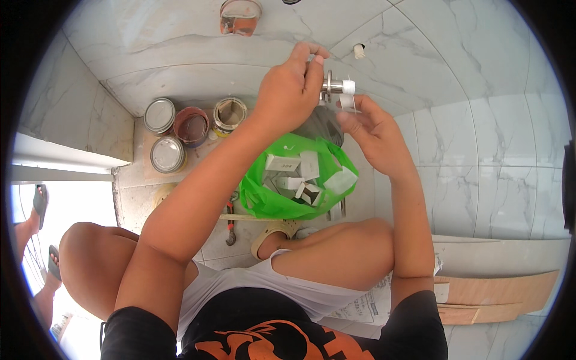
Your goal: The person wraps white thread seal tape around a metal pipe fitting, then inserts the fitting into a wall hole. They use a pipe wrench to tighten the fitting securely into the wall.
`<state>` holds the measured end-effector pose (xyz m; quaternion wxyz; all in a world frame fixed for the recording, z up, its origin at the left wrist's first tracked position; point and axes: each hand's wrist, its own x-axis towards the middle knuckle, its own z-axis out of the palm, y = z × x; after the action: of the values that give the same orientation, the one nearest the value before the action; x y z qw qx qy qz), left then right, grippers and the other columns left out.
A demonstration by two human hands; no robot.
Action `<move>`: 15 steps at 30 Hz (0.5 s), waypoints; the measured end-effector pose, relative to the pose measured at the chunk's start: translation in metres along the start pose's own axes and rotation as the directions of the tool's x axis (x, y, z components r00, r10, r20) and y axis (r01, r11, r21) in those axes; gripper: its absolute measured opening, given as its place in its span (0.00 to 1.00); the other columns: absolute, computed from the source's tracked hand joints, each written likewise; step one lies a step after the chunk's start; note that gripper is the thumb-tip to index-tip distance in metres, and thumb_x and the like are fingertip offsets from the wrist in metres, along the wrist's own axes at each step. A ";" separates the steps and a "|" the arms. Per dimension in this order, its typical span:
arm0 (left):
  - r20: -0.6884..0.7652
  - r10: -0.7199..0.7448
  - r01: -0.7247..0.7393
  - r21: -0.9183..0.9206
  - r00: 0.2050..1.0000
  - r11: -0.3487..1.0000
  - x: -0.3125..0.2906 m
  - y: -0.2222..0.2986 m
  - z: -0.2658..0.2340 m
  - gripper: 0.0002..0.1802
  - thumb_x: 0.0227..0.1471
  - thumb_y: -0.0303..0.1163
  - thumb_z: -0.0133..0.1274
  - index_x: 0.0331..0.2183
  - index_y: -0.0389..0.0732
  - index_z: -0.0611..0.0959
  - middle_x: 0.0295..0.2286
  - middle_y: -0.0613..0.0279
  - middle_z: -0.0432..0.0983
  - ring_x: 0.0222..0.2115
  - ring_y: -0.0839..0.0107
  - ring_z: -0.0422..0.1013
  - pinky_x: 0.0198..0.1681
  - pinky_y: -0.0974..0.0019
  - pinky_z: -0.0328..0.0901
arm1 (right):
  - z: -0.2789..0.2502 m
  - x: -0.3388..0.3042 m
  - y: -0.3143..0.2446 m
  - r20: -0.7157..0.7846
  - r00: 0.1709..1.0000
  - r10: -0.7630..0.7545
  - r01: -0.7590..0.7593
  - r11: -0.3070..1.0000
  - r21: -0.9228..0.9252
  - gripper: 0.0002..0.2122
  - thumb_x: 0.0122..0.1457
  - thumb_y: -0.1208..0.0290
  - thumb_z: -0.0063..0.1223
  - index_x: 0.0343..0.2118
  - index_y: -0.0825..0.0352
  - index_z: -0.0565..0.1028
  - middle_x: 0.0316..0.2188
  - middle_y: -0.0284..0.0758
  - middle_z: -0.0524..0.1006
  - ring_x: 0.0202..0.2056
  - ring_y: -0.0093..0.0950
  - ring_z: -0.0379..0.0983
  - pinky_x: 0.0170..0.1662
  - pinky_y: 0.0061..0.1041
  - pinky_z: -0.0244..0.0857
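My left hand (288, 90) is closed around a shiny metal pipe fitting (331, 86) with a round flange, most of its body hidden by the fingers. White tape is wrapped on the fitting's end, which points to the right. Just below that end, my right hand (375, 129) pinches a small roll of white thread seal tape (347, 102) between thumb and fingers. A thin strand hangs by the roll. Under both hands sits a green plastic bag (264, 201) holding several small white boxes (282, 163).
Several paint cans (159, 116) stand at the left by the tiled wall (180, 75). A pipe stub (359, 51) juts from the wall. A wrench (230, 231) lies on the floor near my foot. Wooden boards (498, 294) lie at right. Another person's feet (54, 264) show at left.
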<state>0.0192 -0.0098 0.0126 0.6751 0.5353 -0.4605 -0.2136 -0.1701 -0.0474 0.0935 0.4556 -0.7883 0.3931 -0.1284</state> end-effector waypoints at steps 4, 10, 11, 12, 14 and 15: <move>-0.068 0.076 -0.059 0.223 0.995 0.973 0.000 -0.009 -0.001 0.11 0.71 0.38 0.46 0.47 0.44 0.77 0.18 0.58 0.75 0.19 0.58 0.74 0.25 0.55 0.66 | 0.003 -0.002 -0.001 0.021 0.997 -0.071 0.072 0.997 -0.028 0.16 0.69 0.60 0.60 0.46 0.71 0.81 0.56 0.36 0.77 0.47 0.25 0.75 0.47 0.25 0.71; -0.025 0.106 -0.080 0.494 0.994 0.866 -0.004 -0.015 0.007 0.08 0.67 0.36 0.49 0.46 0.48 0.76 0.17 0.58 0.77 0.19 0.51 0.76 0.24 0.50 0.68 | -0.001 -0.011 -0.018 -0.034 0.993 -0.114 0.113 0.993 -0.031 0.18 0.67 0.55 0.61 0.40 0.70 0.84 0.58 0.39 0.77 0.52 0.28 0.74 0.57 0.30 0.65; 0.010 0.093 -0.085 0.510 0.996 0.856 -0.005 -0.014 0.008 0.08 0.66 0.36 0.50 0.46 0.49 0.76 0.17 0.58 0.77 0.19 0.51 0.76 0.24 0.49 0.69 | -0.002 -0.012 -0.022 -0.042 0.992 -0.122 0.122 0.992 0.011 0.19 0.67 0.55 0.61 0.39 0.70 0.85 0.58 0.39 0.78 0.54 0.29 0.73 0.58 0.30 0.64; 0.002 0.151 -0.130 0.517 0.989 0.846 -0.005 -0.014 0.008 0.08 0.66 0.35 0.50 0.46 0.49 0.77 0.17 0.58 0.77 0.19 0.51 0.76 0.24 0.50 0.69 | -0.003 -0.011 -0.024 -0.092 0.994 -0.056 0.061 0.997 0.053 0.19 0.67 0.55 0.61 0.39 0.70 0.85 0.57 0.40 0.78 0.54 0.29 0.73 0.59 0.30 0.63; 0.014 0.234 -0.208 0.514 0.972 0.832 -0.004 -0.013 0.008 0.08 0.65 0.35 0.51 0.46 0.49 0.77 0.17 0.58 0.77 0.19 0.52 0.76 0.23 0.50 0.69 | -0.002 -0.009 -0.027 -0.186 0.981 0.057 -0.027 0.987 0.158 0.19 0.68 0.55 0.59 0.39 0.70 0.86 0.57 0.42 0.79 0.56 0.29 0.72 0.61 0.30 0.62; 0.034 0.224 -0.209 0.513 0.974 0.832 -0.003 -0.013 0.008 0.09 0.65 0.35 0.51 0.46 0.49 0.77 0.17 0.58 0.77 0.19 0.52 0.76 0.23 0.50 0.69 | -0.002 -0.008 -0.027 -0.227 0.974 0.007 0.023 0.991 0.129 0.19 0.69 0.55 0.58 0.40 0.70 0.85 0.57 0.42 0.79 0.57 0.29 0.71 0.62 0.30 0.61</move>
<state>0.0132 -0.0157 -0.0004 0.5340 0.6429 -0.5491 0.0020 -0.1623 -0.0351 0.1180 0.4579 -0.7386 0.4299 -0.2448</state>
